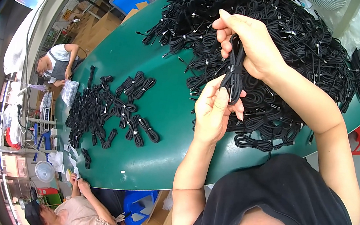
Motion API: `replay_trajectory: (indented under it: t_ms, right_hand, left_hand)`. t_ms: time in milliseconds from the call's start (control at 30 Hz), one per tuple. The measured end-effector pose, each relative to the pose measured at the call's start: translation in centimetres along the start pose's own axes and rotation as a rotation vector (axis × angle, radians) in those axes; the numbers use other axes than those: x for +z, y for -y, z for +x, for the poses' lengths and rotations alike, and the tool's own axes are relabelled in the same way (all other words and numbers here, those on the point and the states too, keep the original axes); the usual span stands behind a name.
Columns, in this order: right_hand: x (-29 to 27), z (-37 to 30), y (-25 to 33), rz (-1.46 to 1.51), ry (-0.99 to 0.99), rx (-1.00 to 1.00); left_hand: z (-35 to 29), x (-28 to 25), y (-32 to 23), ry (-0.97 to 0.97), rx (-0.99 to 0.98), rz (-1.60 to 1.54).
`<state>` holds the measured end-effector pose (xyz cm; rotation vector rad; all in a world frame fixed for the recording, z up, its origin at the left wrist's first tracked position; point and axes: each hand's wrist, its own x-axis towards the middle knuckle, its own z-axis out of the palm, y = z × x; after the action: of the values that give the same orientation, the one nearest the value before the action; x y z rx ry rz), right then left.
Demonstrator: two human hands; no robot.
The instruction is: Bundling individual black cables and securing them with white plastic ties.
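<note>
Left hand grips black cable bundle low, right hand curls round top; best hold loops even, clear of cable heap beyond.

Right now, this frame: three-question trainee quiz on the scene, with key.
1. What colour is the tabletop?
2. True or false: neither hand touches the black cable bundle.
3. The larger cable pile lies: a) at the picture's far left; b) from its centre to the right.

Key:
1. Green.
2. False: the left hand grips its lower part, the right hand its upper end.
3. b.
</note>
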<state>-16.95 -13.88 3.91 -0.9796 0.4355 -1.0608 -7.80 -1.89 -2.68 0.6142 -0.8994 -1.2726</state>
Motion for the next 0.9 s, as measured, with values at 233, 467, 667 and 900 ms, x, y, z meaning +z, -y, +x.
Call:
replay_trajectory:
  t_ms: [233, 467, 667, 900]
  right_hand:
    - [0.2, -0.2, 0.1, -0.062, 0.032, -0.11]
    - [-0.3, -0.6, 0.3, 0.037, -0.039, 0.017]
    - [0.6, -2.4, 1.1, -0.07, 0.126, -0.078]
    - [-0.1, -3.6, 0.1, -0.388, 0.185, -0.258]
  left_hand:
    - [-0.2, 0.6, 0.4, -0.112, 0.148, 0.047]
    - [-0.2, 0.0, 0.4, -0.078, 0.189, 0.39]
    - [0.0, 0.3, -0.2, 0.196, -0.105, -0.079]
    - [-0.9, 2.4, 1.5, 0.038, -0.309, -0.131]
